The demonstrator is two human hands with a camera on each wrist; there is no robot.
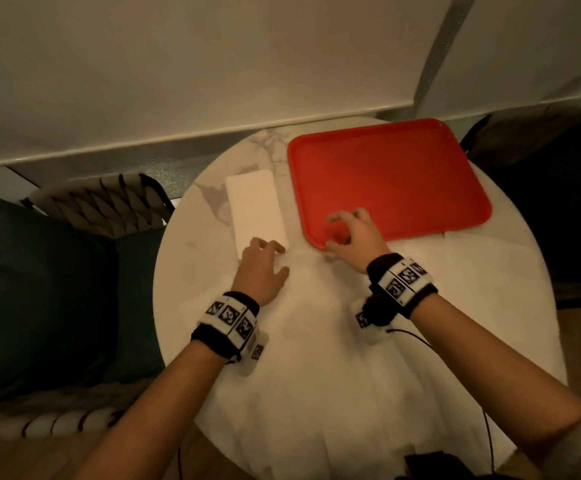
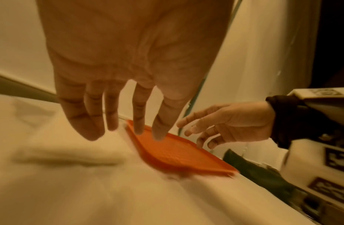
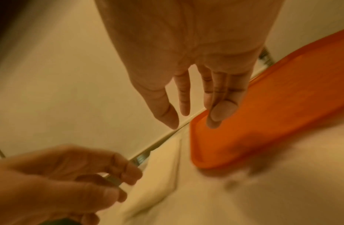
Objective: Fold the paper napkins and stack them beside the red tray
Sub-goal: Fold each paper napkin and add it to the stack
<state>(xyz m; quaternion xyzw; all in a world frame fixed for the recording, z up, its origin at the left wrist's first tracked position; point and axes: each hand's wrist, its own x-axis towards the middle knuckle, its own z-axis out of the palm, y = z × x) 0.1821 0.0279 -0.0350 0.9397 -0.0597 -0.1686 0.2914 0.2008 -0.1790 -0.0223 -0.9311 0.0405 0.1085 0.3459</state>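
A red tray [image 1: 396, 181] lies at the back right of a round marble table [image 1: 181, 271]. Left of the tray rests a stack of folded white napkins [image 1: 256, 209], blurred in the left wrist view as the napkin stack [image 2: 71, 156]. Unfolded white napkin sheets [image 1: 334, 341] cover the table's near part. My left hand [image 1: 268, 252] hovers at the stack's near end with relaxed fingers [image 2: 113, 115], holding nothing. My right hand [image 1: 339, 233] hangs over the tray's near-left corner [image 3: 215, 152], its fingers [image 3: 183, 99] loose and empty.
A woven chair back [image 1: 102, 202] and a dark green cushion [image 1: 39, 289] stand left of the table. A pale wall with a skirting board [image 1: 143, 147] runs close behind it. A dark seat [image 1: 552, 202] sits right of the tray.
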